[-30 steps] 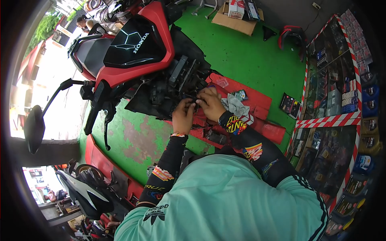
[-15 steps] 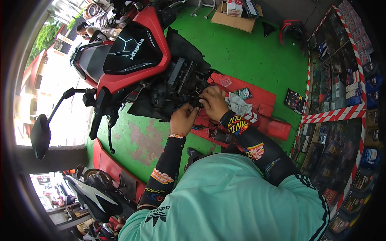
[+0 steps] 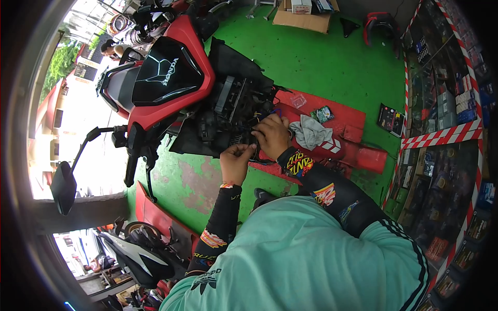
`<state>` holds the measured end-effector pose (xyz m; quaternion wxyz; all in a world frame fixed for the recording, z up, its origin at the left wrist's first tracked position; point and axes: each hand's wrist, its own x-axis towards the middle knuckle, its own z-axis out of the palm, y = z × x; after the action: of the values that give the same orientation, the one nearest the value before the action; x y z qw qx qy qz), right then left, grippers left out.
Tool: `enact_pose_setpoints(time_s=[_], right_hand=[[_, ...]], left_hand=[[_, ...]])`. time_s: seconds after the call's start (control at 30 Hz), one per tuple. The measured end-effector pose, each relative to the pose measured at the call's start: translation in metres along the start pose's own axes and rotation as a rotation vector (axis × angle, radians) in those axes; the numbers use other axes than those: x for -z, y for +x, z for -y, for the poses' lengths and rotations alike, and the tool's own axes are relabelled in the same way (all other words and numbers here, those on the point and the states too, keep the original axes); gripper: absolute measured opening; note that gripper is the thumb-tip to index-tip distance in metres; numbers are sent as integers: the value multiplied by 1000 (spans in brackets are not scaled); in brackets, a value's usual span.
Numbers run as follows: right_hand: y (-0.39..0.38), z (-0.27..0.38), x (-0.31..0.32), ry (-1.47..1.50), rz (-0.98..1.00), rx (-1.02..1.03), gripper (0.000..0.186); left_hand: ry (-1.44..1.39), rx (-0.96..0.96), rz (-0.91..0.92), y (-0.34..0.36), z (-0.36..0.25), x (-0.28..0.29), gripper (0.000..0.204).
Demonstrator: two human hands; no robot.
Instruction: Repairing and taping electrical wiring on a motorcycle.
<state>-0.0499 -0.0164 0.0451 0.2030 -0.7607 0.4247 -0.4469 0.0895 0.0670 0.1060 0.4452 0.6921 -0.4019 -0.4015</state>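
Observation:
A red and black scooter [image 3: 197,52] has its front stripped, exposing dark housings and wiring [image 3: 228,101]. My left hand [image 3: 236,161] is pinched at the lower edge of that opening, on what looks like a thin wire, too small to be sure. My right hand [image 3: 272,137] sits just above and right of it, fingers curled among the wiring; what they hold is hidden. Beside my right hand, a grey rag [image 3: 310,133] lies on a red panel [image 3: 369,158], with a small printed packet [image 3: 321,114] near it.
A glass display case [image 3: 441,155] with striped tape lines the right. A cardboard box [image 3: 301,20], a red part [image 3: 376,28] and a flat dark box [image 3: 390,120] are on the green floor [image 3: 342,72]. Another scooter [image 3: 135,259] stands lower left; a crouching person [image 3: 111,49] is behind.
The view has shifted, with the scene appearing further right. My left hand has moved slightly down, away from the housings, its fingers still pinched; my right hand stays among the wiring.

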Motion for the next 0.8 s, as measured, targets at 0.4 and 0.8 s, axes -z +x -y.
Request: enact_pose_setpoints(time_s=[0.4,0.8], right_hand=[[-22,11,-5,86,-152,13,24],[-28,4,-4,181,-158,-33,29]], left_hand=[[-4,-113,-6,-1,-21,-7,17],[264,-373,-74,1,-8,-13,17]])
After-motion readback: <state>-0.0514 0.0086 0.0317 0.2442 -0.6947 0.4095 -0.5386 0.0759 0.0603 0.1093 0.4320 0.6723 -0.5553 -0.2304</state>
